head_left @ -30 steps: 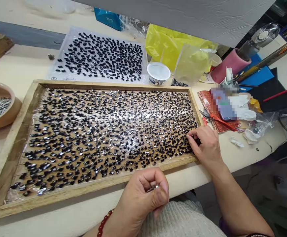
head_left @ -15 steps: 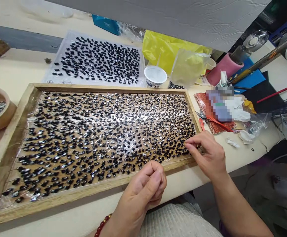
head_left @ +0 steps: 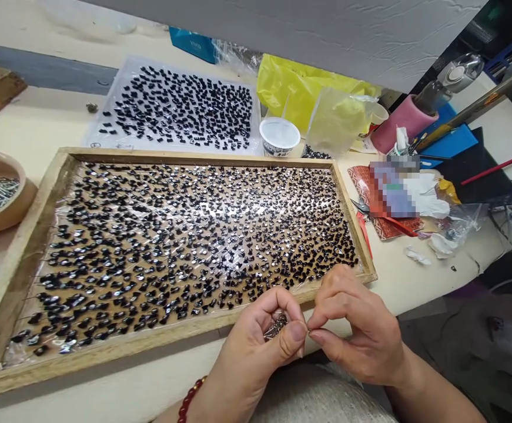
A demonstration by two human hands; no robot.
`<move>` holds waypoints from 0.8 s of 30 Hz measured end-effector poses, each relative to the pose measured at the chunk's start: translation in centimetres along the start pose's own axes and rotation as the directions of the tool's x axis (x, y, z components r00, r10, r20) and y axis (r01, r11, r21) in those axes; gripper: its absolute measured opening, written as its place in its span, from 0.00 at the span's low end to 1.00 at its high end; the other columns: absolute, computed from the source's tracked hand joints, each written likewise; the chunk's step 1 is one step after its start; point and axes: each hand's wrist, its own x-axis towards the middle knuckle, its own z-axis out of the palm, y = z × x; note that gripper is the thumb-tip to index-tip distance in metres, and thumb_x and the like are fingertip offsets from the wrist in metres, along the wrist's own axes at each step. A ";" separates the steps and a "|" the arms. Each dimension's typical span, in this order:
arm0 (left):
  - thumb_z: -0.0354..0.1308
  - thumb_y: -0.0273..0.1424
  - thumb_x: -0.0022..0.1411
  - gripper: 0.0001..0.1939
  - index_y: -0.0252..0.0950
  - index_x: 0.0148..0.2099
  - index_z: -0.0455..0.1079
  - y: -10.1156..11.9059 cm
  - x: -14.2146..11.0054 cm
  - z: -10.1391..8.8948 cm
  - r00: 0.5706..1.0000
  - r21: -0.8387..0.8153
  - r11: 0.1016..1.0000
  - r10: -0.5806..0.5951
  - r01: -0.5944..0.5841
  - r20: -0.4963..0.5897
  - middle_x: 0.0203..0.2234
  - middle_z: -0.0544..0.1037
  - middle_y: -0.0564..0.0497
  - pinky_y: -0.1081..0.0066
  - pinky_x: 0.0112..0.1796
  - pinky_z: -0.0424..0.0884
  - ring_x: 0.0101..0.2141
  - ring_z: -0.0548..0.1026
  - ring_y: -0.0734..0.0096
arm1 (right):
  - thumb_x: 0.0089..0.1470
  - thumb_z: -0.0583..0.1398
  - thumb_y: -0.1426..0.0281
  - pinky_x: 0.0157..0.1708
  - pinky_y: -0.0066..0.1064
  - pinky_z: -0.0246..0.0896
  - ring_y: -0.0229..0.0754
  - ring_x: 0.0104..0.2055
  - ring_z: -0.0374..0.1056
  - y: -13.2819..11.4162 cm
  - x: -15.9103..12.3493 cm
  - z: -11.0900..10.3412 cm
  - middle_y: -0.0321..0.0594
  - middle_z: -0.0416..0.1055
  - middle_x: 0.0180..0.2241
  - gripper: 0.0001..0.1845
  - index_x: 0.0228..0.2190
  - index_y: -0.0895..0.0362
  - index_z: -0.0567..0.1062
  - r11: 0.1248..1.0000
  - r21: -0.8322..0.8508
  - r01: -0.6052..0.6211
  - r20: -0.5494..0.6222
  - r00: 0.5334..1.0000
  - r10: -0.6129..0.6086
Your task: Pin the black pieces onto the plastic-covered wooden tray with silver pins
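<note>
My left hand is curled in front of the frame's near edge, a small heap of thin metal pins showing in its palm. Its thumb meets the fingertips of my right hand. My right thumb and forefinger are pinched together there; whatever lies between them is too small to make out. Behind both hands lies a shallow wooden frame lined with clear film. Many small, glossy black pieces stand in rows inside it, with thin wires sticking out along the left side.
A tan bowl of silver pins stands at the left. Past the frame are a white sheet of black pieces, a white cup and a yellow bag. Red-handled pliers and a pink roll lie at the right.
My right hand has moved left from the frame's right corner to my left fingertips. My left hand has loosened, so the pins in its palm now show.
</note>
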 end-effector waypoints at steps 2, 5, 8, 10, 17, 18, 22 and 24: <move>0.69 0.40 0.58 0.16 0.36 0.32 0.68 -0.1 -0.1 0.0 1.000 -0.019 1.000 -0.016 0.016 0.009 0.26 0.65 0.57 0.77 0.28 0.59 0.26 0.59 0.77 | 0.58 0.60 0.73 0.35 0.35 0.56 0.37 0.31 0.64 0.0 -0.1 0.0 0.36 0.69 0.27 0.01 0.34 0.58 0.73 1.000 -0.013 0.009 0.002 1.000 -0.009; 0.69 0.41 0.58 0.17 0.36 0.32 0.68 -0.2 -0.1 -0.2 1.000 -0.036 0.999 -0.026 0.026 0.003 0.24 0.64 0.58 0.77 0.27 0.57 0.25 0.58 0.77 | 0.57 0.60 0.74 0.34 0.35 0.56 0.36 0.31 0.64 0.1 -0.3 0.1 0.36 0.69 0.27 0.01 0.33 0.58 0.73 0.999 -0.043 0.020 -0.018 1.000 -0.021; 0.68 0.42 0.59 0.17 0.36 0.32 0.68 -0.4 0.0 -0.2 1.000 0.001 1.000 -0.015 0.015 0.019 0.23 0.64 0.58 0.77 0.26 0.55 0.25 0.58 0.76 | 0.56 0.60 0.76 0.34 0.34 0.56 0.36 0.31 0.63 0.1 -0.4 0.3 0.35 0.68 0.26 0.02 0.32 0.58 0.72 0.999 -0.032 0.020 -0.047 0.999 -0.021; 0.68 0.42 0.60 0.16 0.36 0.33 0.68 -0.4 0.2 -0.2 0.999 0.034 0.999 -0.014 0.012 0.049 0.23 0.65 0.57 0.76 0.26 0.54 0.25 0.58 0.76 | 0.55 0.60 0.77 0.34 0.34 0.57 0.35 0.31 0.63 0.0 -0.6 0.4 0.35 0.68 0.27 0.04 0.33 0.58 0.72 1.000 0.006 0.012 -0.056 0.998 -0.012; 0.59 0.40 0.67 0.12 0.35 0.39 0.70 0.2 0.5 0.5 0.997 -0.089 0.994 -0.056 0.060 0.046 0.24 0.66 0.57 0.75 0.24 0.47 0.22 0.50 0.78 | 0.53 0.61 0.80 0.36 0.35 0.59 0.38 0.33 0.64 2.9 -1.0 -1.2 0.34 0.69 0.28 0.08 0.31 0.55 0.72 0.978 -0.121 -0.167 -0.300 0.946 0.125; 0.58 0.38 0.69 0.11 0.35 0.39 0.70 0.3 0.5 0.5 0.998 -0.113 0.992 -0.053 0.056 0.033 0.24 0.66 0.57 0.75 0.23 0.46 0.21 0.48 0.78 | 0.53 0.62 0.79 0.37 0.35 0.59 0.38 0.33 0.65 3.8 -0.9 -1.6 0.34 0.70 0.28 0.07 0.30 0.55 0.73 0.947 -0.237 -0.215 -0.364 0.924 0.119; 0.57 0.37 0.69 0.09 0.36 0.41 0.70 0.3 0.2 0.4 0.998 -0.162 0.985 -0.054 0.061 0.045 0.22 0.67 0.58 0.75 0.21 0.43 0.19 0.45 0.79 | 0.54 0.62 0.74 0.39 0.36 0.57 0.40 0.33 0.66 7.0 -0.7 -2.6 0.34 0.72 0.27 0.05 0.27 0.54 0.74 0.793 -0.509 -0.334 -0.342 0.924 0.169; 0.58 0.40 0.68 0.11 0.37 0.41 0.69 0.1 0.1 0.1 0.996 -0.158 0.984 -0.067 0.076 0.060 0.19 0.68 0.59 0.75 0.20 0.42 0.18 0.45 0.79 | 0.54 0.62 0.74 0.39 0.36 0.55 0.40 0.33 0.66 7.7 -0.6 -2.6 0.34 0.73 0.27 0.05 0.26 0.54 0.73 0.756 -0.556 -0.346 -0.333 0.926 0.178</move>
